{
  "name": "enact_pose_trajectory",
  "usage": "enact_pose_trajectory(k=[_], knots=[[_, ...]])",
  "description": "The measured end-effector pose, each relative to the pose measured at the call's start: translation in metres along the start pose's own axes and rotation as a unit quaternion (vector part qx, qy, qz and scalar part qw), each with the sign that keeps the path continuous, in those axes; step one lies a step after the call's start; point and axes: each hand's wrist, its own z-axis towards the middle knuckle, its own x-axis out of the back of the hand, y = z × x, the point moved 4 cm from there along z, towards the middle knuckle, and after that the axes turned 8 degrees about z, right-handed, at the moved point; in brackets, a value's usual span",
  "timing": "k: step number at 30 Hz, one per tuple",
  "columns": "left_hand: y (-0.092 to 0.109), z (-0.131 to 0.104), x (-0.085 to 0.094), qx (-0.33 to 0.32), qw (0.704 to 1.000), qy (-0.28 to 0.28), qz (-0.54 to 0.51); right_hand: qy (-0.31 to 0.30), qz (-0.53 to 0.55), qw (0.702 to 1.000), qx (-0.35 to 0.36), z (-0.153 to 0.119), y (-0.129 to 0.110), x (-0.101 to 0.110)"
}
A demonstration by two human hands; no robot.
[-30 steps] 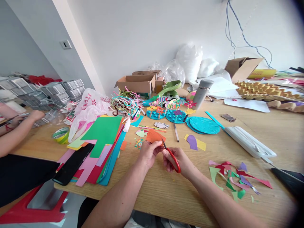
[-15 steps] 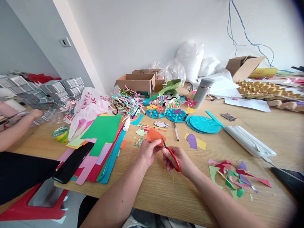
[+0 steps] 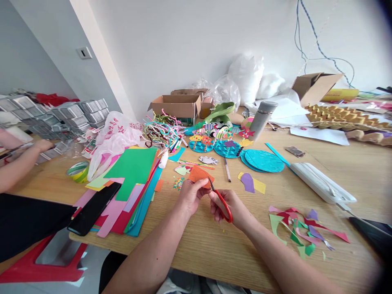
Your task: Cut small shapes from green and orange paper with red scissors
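Note:
Over the middle of the table, my left hand [image 3: 190,197] pinches a piece of orange paper [image 3: 198,173] between thumb and fingers. My right hand [image 3: 230,204] is closed round the red handles of a pair of scissors [image 3: 225,207]. The scissor blades meet the right edge of the orange paper; how far they are parted is too small to tell. Just beyond lie a white paper fish [image 3: 208,160], a pen [image 3: 227,170] and some tiny coloured paper bits [image 3: 178,183]. A purple paper shape [image 3: 247,182] rests on a yellow strip to the right.
Coloured paper sheets [image 3: 134,167] and a black phone [image 3: 94,209] lie at left. Paper scraps [image 3: 301,228] and a white device [image 3: 323,181] are at right. Behind stand blue discs with paper fish [image 3: 228,149], a grey bottle [image 3: 263,118] and pipe cleaners [image 3: 162,132]. A co-worker's hand [image 3: 43,145] is far left.
My hands, the scissors and the orange paper look almost the same as before. The co-worker's hand at far left has shifted slightly.

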Motion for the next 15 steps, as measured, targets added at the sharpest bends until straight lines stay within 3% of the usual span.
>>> enact_pose_trajectory(k=[15], knots=[[0.0008,0.0,-0.001,-0.019,0.999,-0.028,0.019,-0.006,-0.02,1.0,0.003,0.0011,0.0024,0.0031]])
